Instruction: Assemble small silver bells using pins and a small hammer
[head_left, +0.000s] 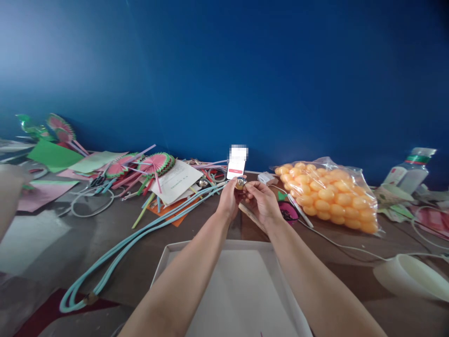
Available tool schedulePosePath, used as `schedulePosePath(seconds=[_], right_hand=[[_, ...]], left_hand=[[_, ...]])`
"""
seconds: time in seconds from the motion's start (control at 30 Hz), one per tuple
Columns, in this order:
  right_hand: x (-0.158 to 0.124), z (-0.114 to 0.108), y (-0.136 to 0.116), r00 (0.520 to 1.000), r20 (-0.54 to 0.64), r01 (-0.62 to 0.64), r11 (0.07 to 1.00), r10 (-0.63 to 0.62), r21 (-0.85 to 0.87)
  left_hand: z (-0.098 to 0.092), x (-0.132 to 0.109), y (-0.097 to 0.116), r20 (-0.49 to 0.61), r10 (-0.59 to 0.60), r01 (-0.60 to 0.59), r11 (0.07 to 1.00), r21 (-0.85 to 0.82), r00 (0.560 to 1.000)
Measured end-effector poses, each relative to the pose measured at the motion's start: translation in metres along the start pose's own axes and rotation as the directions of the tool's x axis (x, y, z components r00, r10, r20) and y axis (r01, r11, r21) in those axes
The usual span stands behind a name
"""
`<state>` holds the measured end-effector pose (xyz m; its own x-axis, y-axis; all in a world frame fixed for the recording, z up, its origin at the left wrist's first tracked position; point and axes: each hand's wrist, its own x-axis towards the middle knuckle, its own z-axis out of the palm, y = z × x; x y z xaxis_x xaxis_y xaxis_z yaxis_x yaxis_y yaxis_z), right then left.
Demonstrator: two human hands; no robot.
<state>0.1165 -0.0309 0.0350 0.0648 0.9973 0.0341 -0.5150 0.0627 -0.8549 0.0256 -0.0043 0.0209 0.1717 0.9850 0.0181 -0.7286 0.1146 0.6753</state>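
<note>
Both my arms reach forward over a white tray (164, 262). My left hand (228, 200) and my right hand (262, 202) meet above the brown table, fingers pinched together on a small round shiny thing, perhaps a bell (240, 183). A pale wooden stick (249, 214) runs under my right hand; whether the hand holds it is unclear. A phone with a white screen (236, 167) stands just behind the hands.
A clear bag of orange balls (328, 194) lies to the right, with a plastic bottle (409, 171) and a white cup (409, 278) beyond. Light-blue tubing (140, 234), paper fans (154, 164), coloured straws and paper sheets crowd the left. A blue wall stands behind.
</note>
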Motion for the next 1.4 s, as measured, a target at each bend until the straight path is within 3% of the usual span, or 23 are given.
schedulePosePath(seconds=[0.47,0.77,0.87,0.93,1.0,1.1,1.17,1.23,1.4], right_hand=[[0.0,-0.001,0.006,0.999,-0.026,0.045,0.995,-0.047,-0.088],[-0.002,0.001,0.006,0.996,-0.031,0.082,0.992,-0.085,-0.092],[0.001,-0.004,0.006,0.981,-0.093,0.138,0.955,-0.168,-0.262],[0.002,-0.009,0.006,0.961,-0.105,0.159,0.823,-0.255,-0.545],[0.002,-0.013,0.007,0.955,-0.018,0.148,0.529,-0.297,-0.836],[-0.003,-0.016,0.01,0.983,0.133,0.133,-0.01,-0.127,-0.991],[-0.008,-0.016,0.01,0.992,0.122,0.126,-0.228,0.034,-0.965],[-0.011,-0.017,0.009,0.99,0.062,0.1,-0.322,0.126,-0.942],[-0.01,-0.02,0.005,0.986,-0.033,0.029,-0.356,0.166,-0.934]], left_hand=[[-0.001,-0.001,-0.004,0.018,0.039,-0.038,0.999,-0.022,0.999],[0.002,-0.003,-0.004,0.01,-0.017,0.017,0.999,-0.035,1.0],[0.002,-0.001,-0.001,-0.021,-0.049,0.047,0.997,-0.064,0.999],[0.001,0.002,0.004,-0.1,-0.074,0.064,0.993,-0.102,0.992],[-0.002,0.006,0.01,-0.212,-0.107,0.077,0.987,-0.143,0.971],[-0.007,0.011,0.018,-0.389,-0.117,0.046,0.981,-0.186,0.914],[-0.008,0.011,0.021,-0.457,-0.116,0.028,0.98,-0.195,0.882],[-0.007,0.011,0.022,-0.479,-0.108,0.014,0.98,-0.197,0.871],[-0.005,0.008,0.02,-0.452,-0.092,0.002,0.981,-0.196,0.887]])
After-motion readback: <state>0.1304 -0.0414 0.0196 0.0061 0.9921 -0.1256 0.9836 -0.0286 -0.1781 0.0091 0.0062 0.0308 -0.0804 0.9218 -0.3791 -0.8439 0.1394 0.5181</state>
